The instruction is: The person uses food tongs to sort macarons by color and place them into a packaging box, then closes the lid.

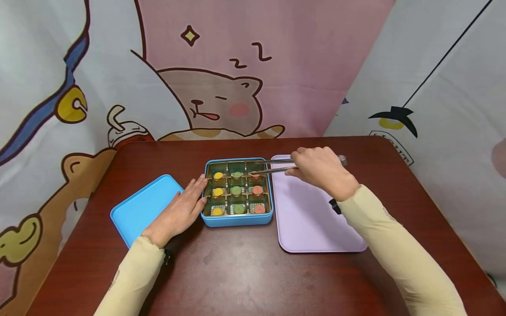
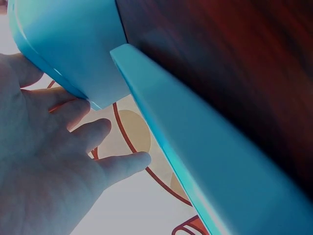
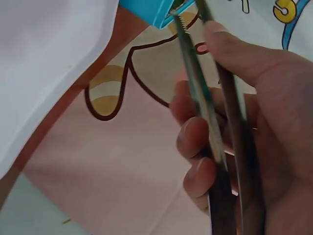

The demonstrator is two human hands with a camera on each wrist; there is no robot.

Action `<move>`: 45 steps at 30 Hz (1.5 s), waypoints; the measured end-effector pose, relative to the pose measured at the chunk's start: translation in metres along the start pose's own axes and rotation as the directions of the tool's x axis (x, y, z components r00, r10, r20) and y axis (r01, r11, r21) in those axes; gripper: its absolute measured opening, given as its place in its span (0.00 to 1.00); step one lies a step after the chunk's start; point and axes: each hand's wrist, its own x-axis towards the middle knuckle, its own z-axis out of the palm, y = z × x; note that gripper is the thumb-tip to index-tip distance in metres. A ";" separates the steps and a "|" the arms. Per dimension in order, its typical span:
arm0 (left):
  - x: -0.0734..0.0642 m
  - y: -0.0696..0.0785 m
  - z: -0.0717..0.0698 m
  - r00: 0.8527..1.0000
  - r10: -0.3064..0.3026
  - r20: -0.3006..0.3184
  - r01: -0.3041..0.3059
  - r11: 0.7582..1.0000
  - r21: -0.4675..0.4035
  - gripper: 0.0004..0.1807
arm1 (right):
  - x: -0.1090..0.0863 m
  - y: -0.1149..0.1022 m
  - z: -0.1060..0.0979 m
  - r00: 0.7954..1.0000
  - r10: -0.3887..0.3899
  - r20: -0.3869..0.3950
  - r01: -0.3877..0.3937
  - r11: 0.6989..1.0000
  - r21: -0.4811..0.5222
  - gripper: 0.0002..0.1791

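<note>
My right hand (image 1: pixel 318 169) grips metal tongs (image 3: pixel 201 93), their serrated tips reaching over the back right compartment of a blue box (image 1: pixel 237 221). A pink disc in that compartment is partly covered by the tongs; whether they pinch it I cannot tell. Inside the box, a gold divided tray holds yellow discs (image 1: pixel 218 192) on the left, green discs (image 1: pixel 236 190) in the middle and pink discs (image 1: pixel 258 190) on the right. My left hand (image 1: pixel 179 210) rests its straight fingers against the box's left side, as the left wrist view also shows.
Left of the box lies a blue lid (image 1: pixel 144 206), partly under my left forearm. A lilac tray (image 1: pixel 312 219) sits to the right, close beside the box. All stand on a dark red-brown table (image 1: pixel 237 272), with a cartoon-printed cloth (image 1: pixel 300 66) behind its far edge.
</note>
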 end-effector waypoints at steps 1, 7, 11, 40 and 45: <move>0.000 0.000 0.000 1.000 0.000 0.000 0.000 1.000 -0.003 0.35 | -0.004 0.002 0.002 1.000 0.003 -0.022 -0.003 1.000 0.010 0.24; 0.000 0.000 0.000 1.000 -0.007 -0.006 0.007 1.000 -0.014 0.35 | -0.033 0.013 0.014 0.990 0.024 -0.138 -0.013 0.997 0.082 0.25; 0.000 0.000 0.000 1.000 -0.005 -0.005 0.005 1.000 -0.011 0.35 | -0.049 0.017 0.018 0.989 0.083 -0.120 -0.065 0.986 0.152 0.27; 0.002 0.000 0.000 1.000 0.005 0.003 -0.005 1.000 -0.004 0.35 | -0.161 0.064 0.030 0.922 0.377 -0.093 -0.328 0.885 0.331 0.27; 0.002 0.001 0.000 1.000 0.000 0.006 0.000 1.000 -0.001 0.35 | -0.176 0.076 0.035 0.903 0.427 -0.043 -0.391 0.861 0.325 0.29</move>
